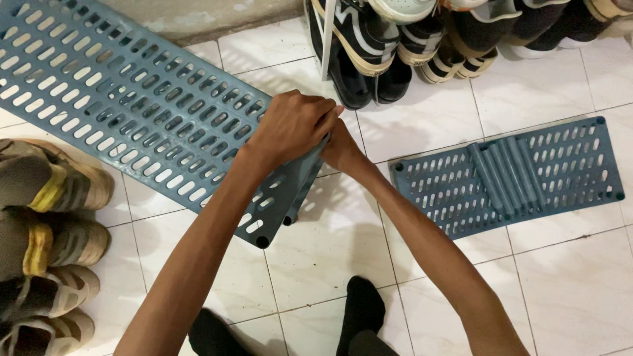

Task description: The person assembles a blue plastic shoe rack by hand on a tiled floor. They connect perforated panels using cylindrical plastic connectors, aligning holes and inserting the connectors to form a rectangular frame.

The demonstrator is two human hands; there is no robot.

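Note:
A long blue-grey slotted plastic shelf panel [119, 99] lies slanted across the white tiled floor. My left hand [290, 125] is clamped over its right short edge. My right hand [341, 148] is tucked just behind and partly under the left one, closed around the top of a short blue tube [298, 201] that runs down along that edge. The fingers of my right hand are mostly hidden. A second, shorter slotted panel [580, 158] lies flat to the right, and several blue tubes [504, 175] rest side by side on it.
Worn tan and yellow shoes [46, 191] line the left edge. More shoes [369, 59] sit at the top by a white rack post [326, 39]. My feet in black socks [359, 310] rest on the tiles at the bottom.

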